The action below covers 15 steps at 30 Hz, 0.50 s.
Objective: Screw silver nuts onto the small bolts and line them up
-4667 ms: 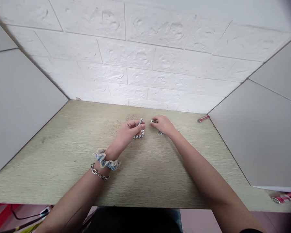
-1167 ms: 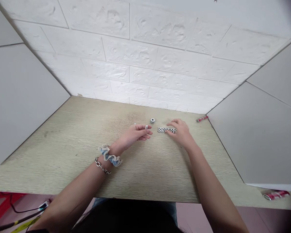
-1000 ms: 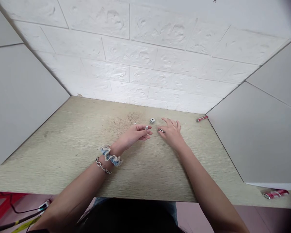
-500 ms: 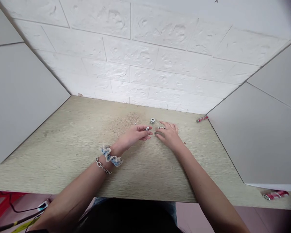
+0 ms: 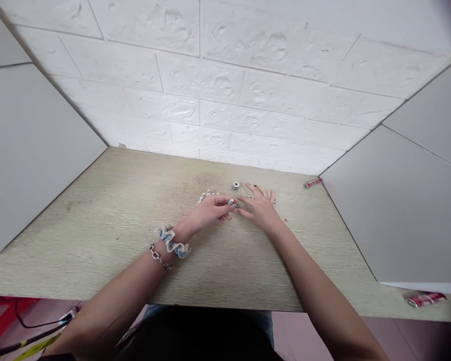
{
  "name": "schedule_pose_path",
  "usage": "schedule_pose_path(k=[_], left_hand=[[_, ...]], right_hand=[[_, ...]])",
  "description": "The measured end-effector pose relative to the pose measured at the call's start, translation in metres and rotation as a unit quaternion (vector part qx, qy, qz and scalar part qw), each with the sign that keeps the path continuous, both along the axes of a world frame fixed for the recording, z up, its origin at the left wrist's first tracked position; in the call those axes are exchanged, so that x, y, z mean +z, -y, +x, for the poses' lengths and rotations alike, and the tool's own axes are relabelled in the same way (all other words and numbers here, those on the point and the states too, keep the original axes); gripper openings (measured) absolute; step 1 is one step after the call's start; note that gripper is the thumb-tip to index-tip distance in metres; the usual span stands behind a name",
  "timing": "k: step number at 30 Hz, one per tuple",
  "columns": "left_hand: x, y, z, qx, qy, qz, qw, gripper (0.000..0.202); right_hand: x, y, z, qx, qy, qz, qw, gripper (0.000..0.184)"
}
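Between thumb and forefinger, my left hand (image 5: 212, 208) pinches a small white stick-like piece (image 5: 230, 202). My right hand (image 5: 261, 208) faces it from the right, thumb and forefinger closed on a small round metal piece (image 5: 237, 205), its other fingers spread. The two pieces are close together; whether they touch I cannot tell. Just beyond the hands stands a silver spool-shaped metal part (image 5: 235, 185). Several small white pieces (image 5: 206, 195) lie behind my left hand, partly hidden by it. A row of small pale and dark pieces (image 5: 249, 197) shows around my right fingers, mostly covered.
The wooden tabletop (image 5: 97, 225) meets a white brick-patterned wall (image 5: 218, 75), with grey panels on both sides. One red cylinder (image 5: 312, 183) lies at the far right, another red cylinder (image 5: 426, 300) near the front right edge. Cables (image 5: 33, 327) hang below the left front.
My right hand has moved left, bringing the round metal piece up to the white piece in my left hand. More of the white pieces behind my left hand now show.
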<state>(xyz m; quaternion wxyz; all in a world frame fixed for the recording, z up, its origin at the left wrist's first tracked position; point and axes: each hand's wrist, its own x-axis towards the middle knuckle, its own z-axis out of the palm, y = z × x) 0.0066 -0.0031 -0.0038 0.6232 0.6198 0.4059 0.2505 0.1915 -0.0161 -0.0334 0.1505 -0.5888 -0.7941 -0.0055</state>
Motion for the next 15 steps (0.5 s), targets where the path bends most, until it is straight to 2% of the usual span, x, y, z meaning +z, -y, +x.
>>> schedule_pose_path(k=[8, 15], left_hand=[[-0.0042, 0.0009, 0.0033, -0.004, -0.011, 0.019, 1.0, 0.03], [-0.0084, -0.0006, 0.0034, -0.011, -0.014, 0.044, 0.999, 0.031]], right_hand=[[-0.0055, -0.0031, -0.0039, 0.013, -0.005, -0.011, 1.0, 0.018], [-0.0081, -0.0032, -0.0028, -0.001, -0.016, -0.014, 1.0, 0.019]])
